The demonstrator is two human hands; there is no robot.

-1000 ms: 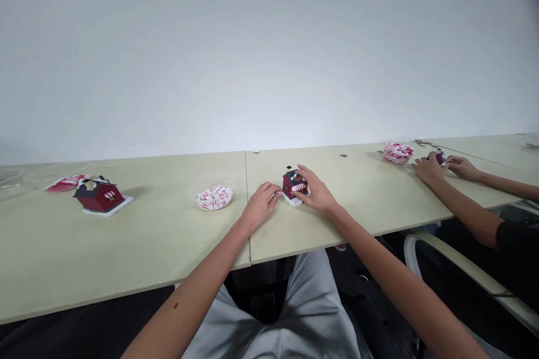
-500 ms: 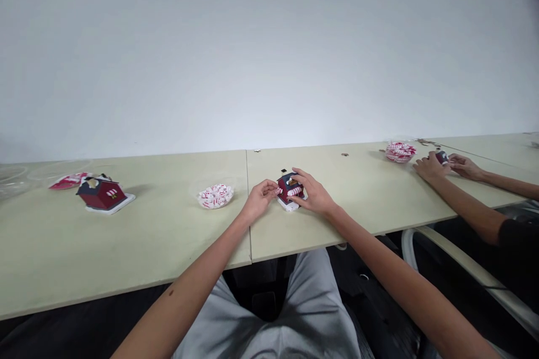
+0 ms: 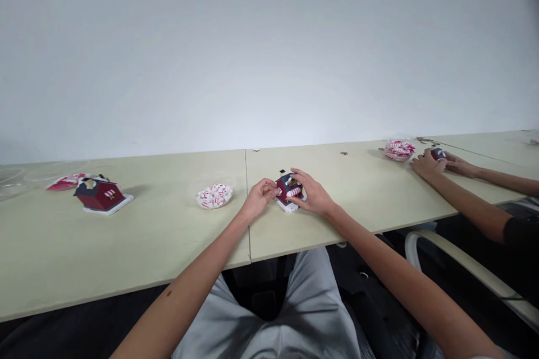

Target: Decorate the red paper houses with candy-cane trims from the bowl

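Note:
On the table between my hands stands a small toy house (image 3: pixel 283 190) with dark red walls, a dark roof and a white base. A red-and-white striped piece (image 3: pixel 293 193) shows on its near side. My right hand (image 3: pixel 314 193) is closed around the house's right side, thumb low at the front and fingers at the roof. My left hand (image 3: pixel 260 196) pinches at the left wall, where a small striped piece (image 3: pixel 278 192) shows at the fingertips. Whether that piece touches the wall I cannot tell.
Left of me is a bowl of striped pieces (image 3: pixel 214 196). Farther left stand another red house (image 3: pixel 101 195) and a pink-and-white packet (image 3: pixel 67 182). At right, a co-worker's hands (image 3: pixel 429 164) hold a similar small house (image 3: pixel 438 154) beside a second striped-piece bowl (image 3: pixel 399 150).
My hands stay almost in the same place at the house. At right, the co-worker's small house has turned a little in their hands. The whole view has shifted slightly.

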